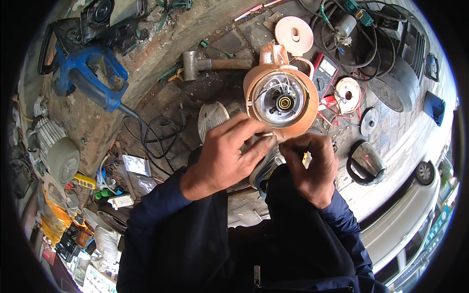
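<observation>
An orange electric kettle (311,108) stands upside down on the ground in front of me. Its bottom is uncovered, so the metal underside, white wires and round centre connector (285,102) show. My left hand (222,156) is at the kettle's near edge, thumb and forefinger pinched on a small pale piece (267,134) too small to name. Close beside it, my right hand (315,163) is closed with thumb and forefinger together. Whatever it holds is hidden by the fingers.
A hammer (191,67) lies left of the kettle, a multimeter (324,73) right. Around them are a pink round cover (293,35), a round kettle base (348,97) and a dark kettle (367,162). A blue power tool (90,78) rests on a ledge; a car (408,215) stands at right.
</observation>
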`<state>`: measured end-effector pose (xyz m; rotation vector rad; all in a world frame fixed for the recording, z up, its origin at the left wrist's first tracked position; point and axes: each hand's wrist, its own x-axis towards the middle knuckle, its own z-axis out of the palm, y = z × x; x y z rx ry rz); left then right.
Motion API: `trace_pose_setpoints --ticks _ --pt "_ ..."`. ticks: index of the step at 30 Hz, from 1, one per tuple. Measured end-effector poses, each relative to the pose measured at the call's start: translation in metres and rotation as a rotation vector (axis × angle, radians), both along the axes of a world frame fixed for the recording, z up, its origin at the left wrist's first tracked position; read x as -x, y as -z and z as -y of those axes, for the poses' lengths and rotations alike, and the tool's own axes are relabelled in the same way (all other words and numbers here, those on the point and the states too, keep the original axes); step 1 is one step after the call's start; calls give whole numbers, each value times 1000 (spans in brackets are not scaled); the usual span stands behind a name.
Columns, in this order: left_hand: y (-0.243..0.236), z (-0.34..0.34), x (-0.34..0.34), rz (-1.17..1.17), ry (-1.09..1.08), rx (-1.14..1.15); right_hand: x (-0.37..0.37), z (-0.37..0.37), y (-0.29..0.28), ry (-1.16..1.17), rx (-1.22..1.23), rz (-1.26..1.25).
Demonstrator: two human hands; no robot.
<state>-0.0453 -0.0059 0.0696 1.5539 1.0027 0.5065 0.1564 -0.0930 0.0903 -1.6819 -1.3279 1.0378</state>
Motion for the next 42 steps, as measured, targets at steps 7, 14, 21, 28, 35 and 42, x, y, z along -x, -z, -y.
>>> trace_pose_setpoints --ticks 7,14,21,28,35,42 --pt "-1 6 -8 124 31 480 -5 -6 -6 -160 -7 24" --pt "-2 9 -9 130 23 577 -7 -7 -7 -139 72 70" --pt "-2 9 -12 153 8 584 -8 -9 -9 -74 145 23" --pt "5 0 -12 239 -102 1011 -2 -8 4 -73 -51 182" --pt "6 2 -16 249 -143 992 0 -4 10 -76 -48 228" --pt "17 10 -19 152 -123 568 -3 -7 18 -49 -67 308"
